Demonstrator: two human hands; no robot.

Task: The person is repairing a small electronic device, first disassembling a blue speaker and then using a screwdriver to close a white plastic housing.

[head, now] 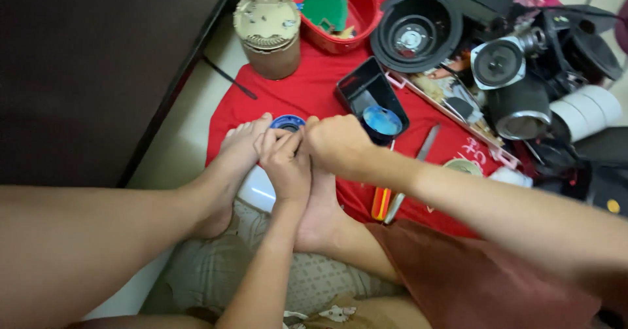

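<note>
At the centre of the frame we press both hands together over a small blue round part (288, 121), which sits just above our bare feet on the red cloth (307, 87). Our left hand (286, 162) curls closed against it; our right hand (337, 142) is clenched beside it, though we cannot tell what either grips. A black tray with a blue disc (381, 120) lies just right. A beige motor housing (268, 31) stands upper left, a red bowl (356, 5) beside it.
</note>
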